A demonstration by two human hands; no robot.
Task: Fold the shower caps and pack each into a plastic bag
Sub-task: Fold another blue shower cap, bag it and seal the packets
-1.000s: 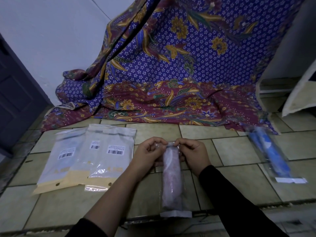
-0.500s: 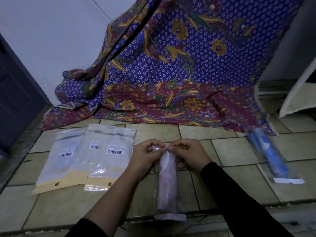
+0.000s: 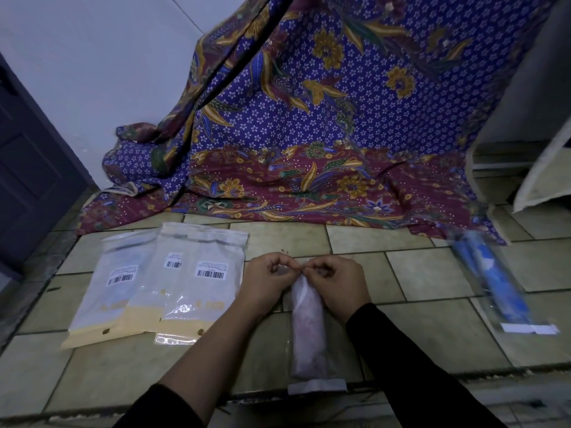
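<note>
L hand (image 3: 272,282) and R hand (image 3: 336,285) are meeting fingertip to fingertip at the far end of the bag (image 3: 304,293), both pinching the plastic there, thumbs and forefingers curling onto it. Vs 1 s ago, when they were holding that end slightly apart w/ plastic spread between them, they're now closing right in, so the end is getting bunched into a narrow neck.

The bag itself is barely shifting. It's lying lengthwise mid floor (image 3: 417,273), running back toward the near edge, w/ its white strip (image 3: 316,386) sitting right at that edge. The pink cap (image 3: 309,338) is already inside, folded into a long bundle filling most of the bag.

So for this cap, folding and loading are looking done. The hands are prob. just gathering slack or pressing air out at the far end. The strip end isn't being touched, and I can't tell whether it's sealed, so closing is likely what's remaining.

A blue cap (image 3: 497,282) is lying in its own bag toward the right edge, well apart. 3 flat packets (image 3: 173,288) are overlapping toward the left edge, barcodes up, just beside the L hand, contents unclear. A cloth (image 3: 309,134) is draping over the far edge
</note>
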